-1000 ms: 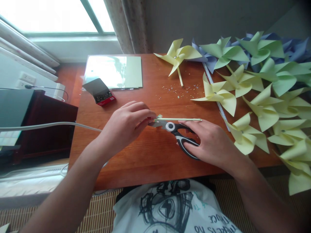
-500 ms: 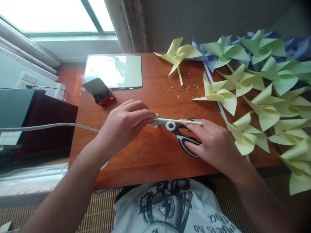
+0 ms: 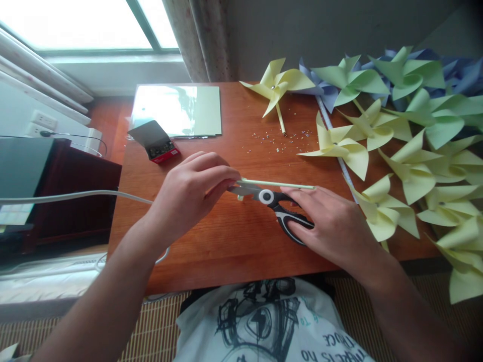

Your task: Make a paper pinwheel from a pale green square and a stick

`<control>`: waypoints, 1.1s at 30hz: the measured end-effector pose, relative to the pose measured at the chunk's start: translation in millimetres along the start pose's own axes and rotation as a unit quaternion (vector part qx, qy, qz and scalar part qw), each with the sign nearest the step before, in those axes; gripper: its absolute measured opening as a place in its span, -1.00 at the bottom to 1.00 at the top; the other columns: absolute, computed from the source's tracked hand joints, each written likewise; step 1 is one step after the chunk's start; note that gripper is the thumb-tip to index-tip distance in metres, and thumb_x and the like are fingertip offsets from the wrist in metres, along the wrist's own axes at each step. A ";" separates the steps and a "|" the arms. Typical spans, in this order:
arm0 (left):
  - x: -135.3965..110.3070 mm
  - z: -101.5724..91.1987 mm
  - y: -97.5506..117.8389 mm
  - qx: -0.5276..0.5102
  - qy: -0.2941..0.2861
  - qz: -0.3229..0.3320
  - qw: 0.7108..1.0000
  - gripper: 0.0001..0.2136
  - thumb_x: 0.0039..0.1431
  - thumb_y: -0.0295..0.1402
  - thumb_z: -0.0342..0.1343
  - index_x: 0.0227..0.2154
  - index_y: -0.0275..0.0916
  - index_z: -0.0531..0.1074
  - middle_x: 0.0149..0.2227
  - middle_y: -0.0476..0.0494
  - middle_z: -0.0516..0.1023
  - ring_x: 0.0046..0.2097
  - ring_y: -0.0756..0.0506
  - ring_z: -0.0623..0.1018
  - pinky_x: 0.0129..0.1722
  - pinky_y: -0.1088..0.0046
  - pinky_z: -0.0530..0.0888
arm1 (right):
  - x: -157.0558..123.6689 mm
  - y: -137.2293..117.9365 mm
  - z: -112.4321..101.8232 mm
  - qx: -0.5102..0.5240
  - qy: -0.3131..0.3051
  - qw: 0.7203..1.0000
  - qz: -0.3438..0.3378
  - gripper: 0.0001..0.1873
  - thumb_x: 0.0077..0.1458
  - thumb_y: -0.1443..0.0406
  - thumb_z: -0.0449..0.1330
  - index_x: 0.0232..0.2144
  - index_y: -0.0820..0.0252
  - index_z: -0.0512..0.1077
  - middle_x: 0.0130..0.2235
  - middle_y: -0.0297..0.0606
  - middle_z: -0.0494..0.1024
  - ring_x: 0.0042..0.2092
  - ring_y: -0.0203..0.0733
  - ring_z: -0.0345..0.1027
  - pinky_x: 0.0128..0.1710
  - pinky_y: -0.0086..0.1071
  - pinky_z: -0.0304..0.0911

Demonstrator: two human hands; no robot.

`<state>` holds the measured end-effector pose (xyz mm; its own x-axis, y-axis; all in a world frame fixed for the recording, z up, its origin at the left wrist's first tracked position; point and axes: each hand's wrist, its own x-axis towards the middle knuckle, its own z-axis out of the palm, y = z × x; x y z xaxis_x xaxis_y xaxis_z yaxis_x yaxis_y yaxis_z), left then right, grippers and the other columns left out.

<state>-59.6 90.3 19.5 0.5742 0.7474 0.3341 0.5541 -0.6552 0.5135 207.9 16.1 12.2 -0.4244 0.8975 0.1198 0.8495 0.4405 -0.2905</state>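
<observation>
A thin pale-green paper stick [image 3: 277, 183] runs nearly level above the table, its left end pinched between the thumb and fingers of my left hand [image 3: 196, 186]. Black-and-grey scissors [image 3: 266, 196] with a white pivot are in my right hand [image 3: 332, 218], thumb and fingers at the handles. Their blades point left, just below the stick, and reach my left fingertips, which hide the blade ends. The stick's right end lies against my right fingers. A small pale scrap [image 3: 240, 197] shows beside the blades; whether it is attached to the stick I cannot tell.
Pale-yellow pinwheels [image 3: 405, 206], green pinwheels [image 3: 407, 73] and blue ones crowd the table's right side. A yellow pinwheel [image 3: 277, 85] lies at the back near scattered tiny bits [image 3: 279, 143]. At back left are a paper stack [image 3: 209, 113] and an open red box [image 3: 164, 153] of small items.
The paper stick has shifted slightly up and away from the scissors' pivot, so more of the blades shows below it. Both hands keep their grip.
</observation>
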 end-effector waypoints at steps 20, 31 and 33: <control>-26.2 10.1 27.1 -0.461 0.246 -0.305 0.796 -0.90 0.17 -0.42 0.33 -0.24 -0.16 0.61 -0.33 -0.02 0.60 -0.30 0.02 0.60 -0.30 0.57 0.54 | -2.6 8.3 11.4 0.206 0.003 0.968 0.140 -0.50 0.08 0.32 0.34 0.09 0.11 0.40 -0.03 -0.16 0.61 -0.08 -0.01 0.55 -0.04 -0.17 0.47; -29.9 32.6 36.3 -0.573 0.245 -0.395 0.675 -0.81 0.06 -0.36 0.41 -0.28 -0.25 0.57 -0.33 -0.02 0.58 -0.30 -0.02 0.65 -0.20 0.49 0.63 | -1.3 6.2 9.6 0.338 -0.052 0.913 0.223 -0.56 0.08 0.16 0.38 0.01 0.08 0.47 -0.22 -0.28 0.64 -0.26 -0.12 0.54 -0.24 -0.29 0.46; -27.6 33.4 38.8 -0.560 0.248 -0.407 0.677 -0.81 0.04 -0.36 0.42 -0.31 -0.26 0.56 -0.35 -0.03 0.59 -0.30 -0.05 0.67 -0.21 0.46 0.64 | -1.5 6.4 9.6 0.342 -0.057 0.911 0.224 -0.56 0.07 0.16 0.38 0.01 0.08 0.48 -0.23 -0.29 0.63 -0.26 -0.13 0.53 -0.23 -0.29 0.45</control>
<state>-33.9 40.5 3.8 -0.0742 0.9378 -0.3391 -0.3999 0.2835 0.8716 211.0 17.4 1.0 -0.1452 0.9587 -0.2445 0.5682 -0.1215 -0.8138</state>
